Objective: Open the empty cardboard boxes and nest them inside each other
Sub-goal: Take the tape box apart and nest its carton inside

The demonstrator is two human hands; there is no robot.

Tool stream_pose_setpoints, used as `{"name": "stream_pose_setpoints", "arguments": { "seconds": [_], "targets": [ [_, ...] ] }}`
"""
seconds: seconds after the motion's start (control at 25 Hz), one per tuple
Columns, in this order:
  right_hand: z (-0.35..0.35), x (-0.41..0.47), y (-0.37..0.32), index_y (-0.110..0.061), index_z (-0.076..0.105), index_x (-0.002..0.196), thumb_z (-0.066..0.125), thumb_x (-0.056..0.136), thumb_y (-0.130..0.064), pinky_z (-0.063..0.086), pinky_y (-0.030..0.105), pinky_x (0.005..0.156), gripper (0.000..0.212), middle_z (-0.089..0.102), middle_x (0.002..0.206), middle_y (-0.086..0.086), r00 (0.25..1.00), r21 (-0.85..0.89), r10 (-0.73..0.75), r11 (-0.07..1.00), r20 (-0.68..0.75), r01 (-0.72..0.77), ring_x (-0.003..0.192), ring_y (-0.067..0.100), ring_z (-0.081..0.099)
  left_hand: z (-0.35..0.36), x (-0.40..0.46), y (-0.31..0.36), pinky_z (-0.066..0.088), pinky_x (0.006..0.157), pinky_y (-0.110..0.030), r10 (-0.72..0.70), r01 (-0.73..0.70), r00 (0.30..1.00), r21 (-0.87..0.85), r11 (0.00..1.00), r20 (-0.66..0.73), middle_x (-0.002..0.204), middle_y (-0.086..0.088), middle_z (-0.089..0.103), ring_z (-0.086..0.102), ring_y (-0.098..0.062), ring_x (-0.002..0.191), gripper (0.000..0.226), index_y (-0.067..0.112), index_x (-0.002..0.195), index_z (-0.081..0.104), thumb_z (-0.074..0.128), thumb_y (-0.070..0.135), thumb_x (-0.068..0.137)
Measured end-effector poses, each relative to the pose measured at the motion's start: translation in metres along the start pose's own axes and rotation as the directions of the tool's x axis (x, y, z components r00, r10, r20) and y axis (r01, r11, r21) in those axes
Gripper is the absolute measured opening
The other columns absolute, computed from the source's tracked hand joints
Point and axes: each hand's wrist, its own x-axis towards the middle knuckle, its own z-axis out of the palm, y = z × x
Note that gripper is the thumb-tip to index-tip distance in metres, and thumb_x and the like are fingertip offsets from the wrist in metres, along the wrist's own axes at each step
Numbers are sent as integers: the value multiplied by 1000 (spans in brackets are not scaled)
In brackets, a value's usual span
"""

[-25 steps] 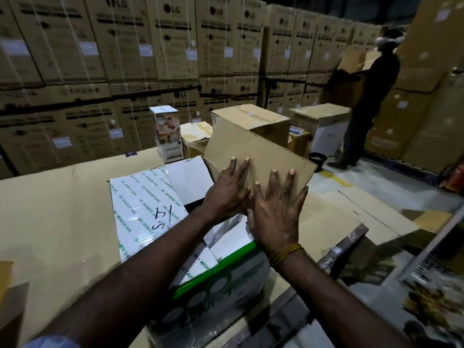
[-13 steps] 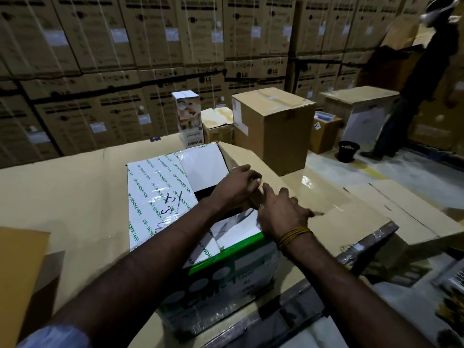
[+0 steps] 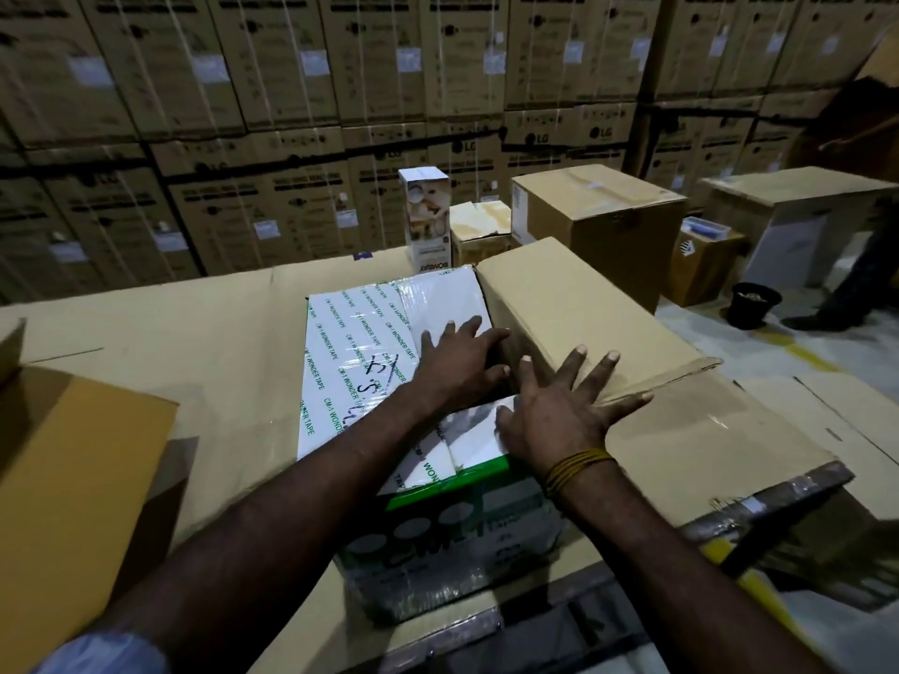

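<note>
White tape-wrapped cardboard marked the outer box (image 3: 384,381), which sat in the middle of the frame on a sheet of brown cardboard (image 3: 185,342) laid over the work surface. Its green-printed front faced the lower edge of the picture, and its top flaps stood open. A plain brown box (image 3: 574,304) lay at its right, tilted, with its near end dipping into the opening of the white one.

The left hand (image 3: 462,357) rested at the seam between the two boxes, fingers loosely extended over the white flap and the brown edge, gripping nothing that could be made out. The right hand (image 3: 559,406) lay flat with fingers spread wide, pressing on the near end of the brown box and on the white flap beneath the palm.

Judging by this, the white box had been opened and the brown one was only partly lodged; it was not yet seated inside. Pushing it fully down remained, and any further boxes remained to be nested.

Another brown flap (image 3: 73,479) showed at the lower left. Farther back, right of centre, stood a sealed brown carton (image 3: 598,221), with a tall printed carton (image 3: 425,216) upright to its left. Stacked cartons (image 3: 292,90) filled the whole upper frame. A person's legs (image 3: 856,279) appeared at the right edge, beside a dark bucket (image 3: 754,304).
</note>
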Motion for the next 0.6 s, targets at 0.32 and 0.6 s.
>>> {"name": "stream_pose_setpoints", "arguments": {
  "seconds": [0.32, 0.6],
  "targets": [
    [1, -31, -37, -26, 47, 142, 25, 101, -48, -8, 75, 107, 52, 29, 155, 22, 962, 132, -260, 960, 86, 247, 145, 52, -10, -25, -21, -20, 20, 109, -64, -180, 145, 962, 179, 973, 203, 133, -8, 55, 35, -32, 135, 46, 30, 136, 52, 56, 39, 91],
    [-3, -43, -59, -30, 53, 132, 33, 96, -62, 8, 67, 113, 52, 37, 152, 2, 947, 382, -311, 868, -79, 317, 148, 40, 6, -67, -30, -22, 20, 112, -59, -304, 259, 942, 267, 928, 144, 133, -7, 57, 37, -36, 134, 42, 29, 132, 56, 56, 29, 90]
  ]
}}
